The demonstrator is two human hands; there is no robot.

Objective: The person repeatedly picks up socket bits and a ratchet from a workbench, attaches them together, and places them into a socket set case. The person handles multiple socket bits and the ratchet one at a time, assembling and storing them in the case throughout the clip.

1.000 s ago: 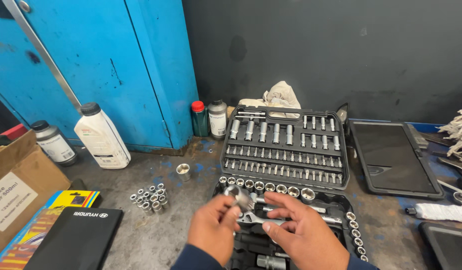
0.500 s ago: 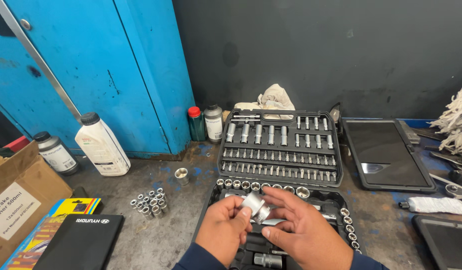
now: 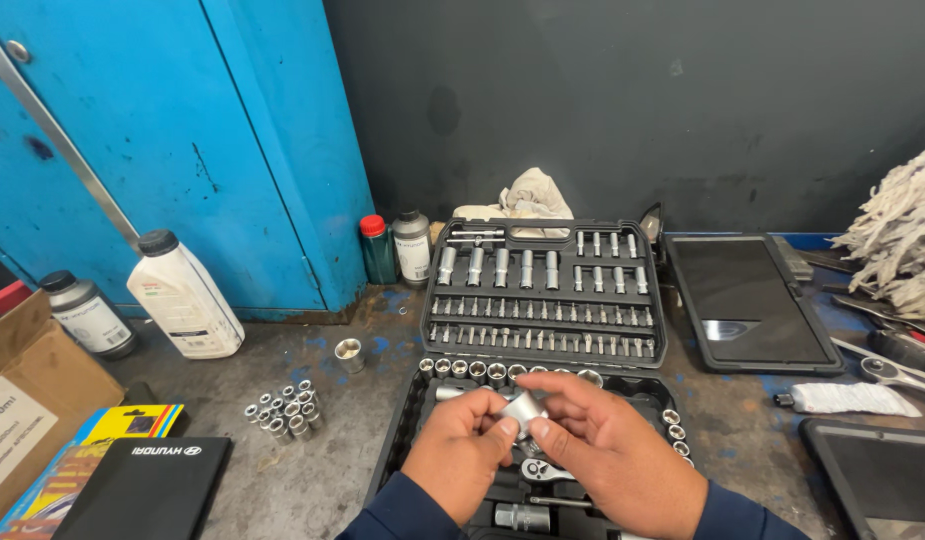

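Note:
A shiny metal socket (image 3: 523, 409) is pinched between the fingertips of my left hand (image 3: 464, 455) and my right hand (image 3: 607, 450). Both hands hover over the lower half of an open black socket set case (image 3: 402, 440), whose top row holds several sockets. The upper half of the case (image 3: 544, 292) lies open behind, filled with rows of bits and long sockets. My dark blue sleeves show at the bottom edge.
Several loose sockets (image 3: 284, 409) stand in a cluster left of the case, one larger socket (image 3: 349, 355) apart. A white bottle (image 3: 185, 295), a grey can (image 3: 86, 313), two small bottles (image 3: 397, 247), a cardboard box (image 3: 22, 405), a black pouch (image 3: 147, 485), a rag (image 3: 522, 197), a mop head (image 3: 902, 240) and a black tray (image 3: 752, 300) surround.
My hands have drawn a little lower and closer together, turning the socket between the fingertips. The view has shifted slightly.

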